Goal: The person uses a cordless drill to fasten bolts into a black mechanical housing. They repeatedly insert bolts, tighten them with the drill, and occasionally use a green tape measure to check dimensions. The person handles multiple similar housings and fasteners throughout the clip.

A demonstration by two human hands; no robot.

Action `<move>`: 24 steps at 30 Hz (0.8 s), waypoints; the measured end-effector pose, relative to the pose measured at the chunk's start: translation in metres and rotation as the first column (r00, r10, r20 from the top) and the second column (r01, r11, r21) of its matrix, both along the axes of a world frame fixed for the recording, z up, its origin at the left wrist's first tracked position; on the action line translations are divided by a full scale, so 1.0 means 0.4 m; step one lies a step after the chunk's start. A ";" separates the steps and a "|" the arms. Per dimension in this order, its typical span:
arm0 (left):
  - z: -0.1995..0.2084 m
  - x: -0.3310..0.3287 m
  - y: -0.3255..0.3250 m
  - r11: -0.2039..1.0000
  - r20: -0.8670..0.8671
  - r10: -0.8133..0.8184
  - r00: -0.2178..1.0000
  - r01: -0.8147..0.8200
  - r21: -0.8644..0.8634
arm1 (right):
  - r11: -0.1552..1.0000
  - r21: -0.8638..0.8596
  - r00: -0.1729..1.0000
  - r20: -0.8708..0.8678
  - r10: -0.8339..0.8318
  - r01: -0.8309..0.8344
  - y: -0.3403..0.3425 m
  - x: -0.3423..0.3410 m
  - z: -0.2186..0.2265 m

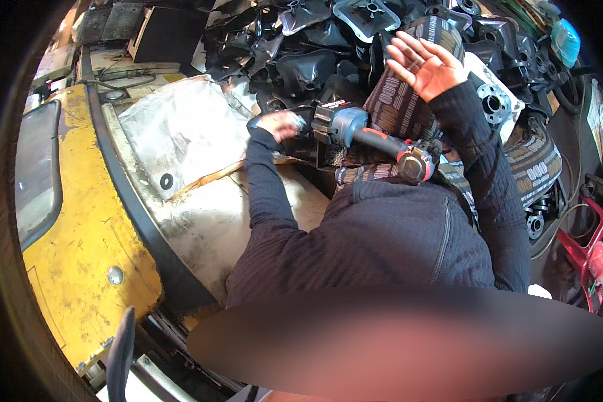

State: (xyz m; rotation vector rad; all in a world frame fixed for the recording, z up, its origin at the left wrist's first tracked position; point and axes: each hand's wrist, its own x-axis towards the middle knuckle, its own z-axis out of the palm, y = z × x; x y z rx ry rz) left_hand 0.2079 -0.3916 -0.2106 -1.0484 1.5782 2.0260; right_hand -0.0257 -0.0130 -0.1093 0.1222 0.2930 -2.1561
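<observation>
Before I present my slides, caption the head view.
Blue-and-black power tool between blurred left hand and open right hand, near heaped glossy black parts.

Stained pale worktop bearing white sheet and black ring.

Left of the white plastic sheet, a scuffed yellow panel bears a silvery disc. A black ring lies at the sheet's near corner; beyond the sheet is a dark board, far right a red frame.
</observation>
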 end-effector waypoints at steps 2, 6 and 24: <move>0.175 -0.107 -0.010 0.996 -0.153 -0.063 0.986 0.052 -0.074 | 1.000 0.018 1.000 -0.016 -0.004 0.004 -0.029 0.011 0.007; 0.437 -0.353 0.186 0.893 -0.279 -0.449 0.849 0.411 -0.185 | 1.000 -0.005 0.993 0.116 0.014 -0.014 -0.050 0.042 0.019; 0.293 -0.533 1.008 -0.022 -0.028 -0.973 -0.230 0.214 -0.977 | 0.798 0.095 0.715 0.390 -0.580 0.595 0.377 0.170 -0.185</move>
